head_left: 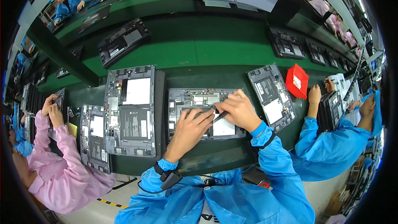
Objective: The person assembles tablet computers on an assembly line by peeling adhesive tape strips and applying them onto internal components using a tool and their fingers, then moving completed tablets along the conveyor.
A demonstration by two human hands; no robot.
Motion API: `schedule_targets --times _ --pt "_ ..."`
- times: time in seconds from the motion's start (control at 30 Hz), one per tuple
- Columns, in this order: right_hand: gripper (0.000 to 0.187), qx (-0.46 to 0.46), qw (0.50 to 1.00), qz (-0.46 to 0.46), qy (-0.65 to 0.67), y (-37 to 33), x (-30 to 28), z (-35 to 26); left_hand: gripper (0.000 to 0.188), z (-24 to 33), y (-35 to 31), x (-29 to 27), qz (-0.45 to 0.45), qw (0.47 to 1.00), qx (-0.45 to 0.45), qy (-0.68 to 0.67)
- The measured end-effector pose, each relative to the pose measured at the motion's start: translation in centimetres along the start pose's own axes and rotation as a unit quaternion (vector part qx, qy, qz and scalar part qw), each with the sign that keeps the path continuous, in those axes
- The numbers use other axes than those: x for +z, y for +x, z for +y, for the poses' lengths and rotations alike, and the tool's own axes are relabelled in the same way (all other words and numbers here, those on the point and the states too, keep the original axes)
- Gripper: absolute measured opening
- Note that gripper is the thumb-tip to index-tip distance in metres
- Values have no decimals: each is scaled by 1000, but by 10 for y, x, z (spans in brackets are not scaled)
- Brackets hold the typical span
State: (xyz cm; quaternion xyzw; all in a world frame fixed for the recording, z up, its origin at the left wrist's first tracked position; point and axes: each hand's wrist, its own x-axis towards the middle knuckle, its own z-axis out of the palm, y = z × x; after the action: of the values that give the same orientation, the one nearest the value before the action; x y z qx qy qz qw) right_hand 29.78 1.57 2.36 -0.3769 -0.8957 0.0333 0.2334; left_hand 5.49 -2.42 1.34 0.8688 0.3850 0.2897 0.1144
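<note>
Both hands [215, 118] on open tablet [195, 99], tool [220, 116] in rt.

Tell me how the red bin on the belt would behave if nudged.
The red bin looks like small, thin plastic, so probably light and apt to slide on the smooth green belt. It already sits tilted, so a nudge might tip it.

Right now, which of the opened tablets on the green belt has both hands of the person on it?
The middle opened tablet, directly before the person: left hand and right hand rest on it. The larger one and tilted one lie untouched.
</note>
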Motion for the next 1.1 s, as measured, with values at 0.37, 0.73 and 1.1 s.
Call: schedule_targets --times 0.37,0.73,1.1 --pt "38 -36 995 5 -87 -18 -10 -24 37 14 -12 -4 -19 999 37 6" --pt "74 84 982 -167 27 -90 -46 -169 50 74 -139 -41 11 996 86 -6" --pt "28 190 875 5 446 -177 31 -231 27 98 -239 -1 50 974 -52 -214"
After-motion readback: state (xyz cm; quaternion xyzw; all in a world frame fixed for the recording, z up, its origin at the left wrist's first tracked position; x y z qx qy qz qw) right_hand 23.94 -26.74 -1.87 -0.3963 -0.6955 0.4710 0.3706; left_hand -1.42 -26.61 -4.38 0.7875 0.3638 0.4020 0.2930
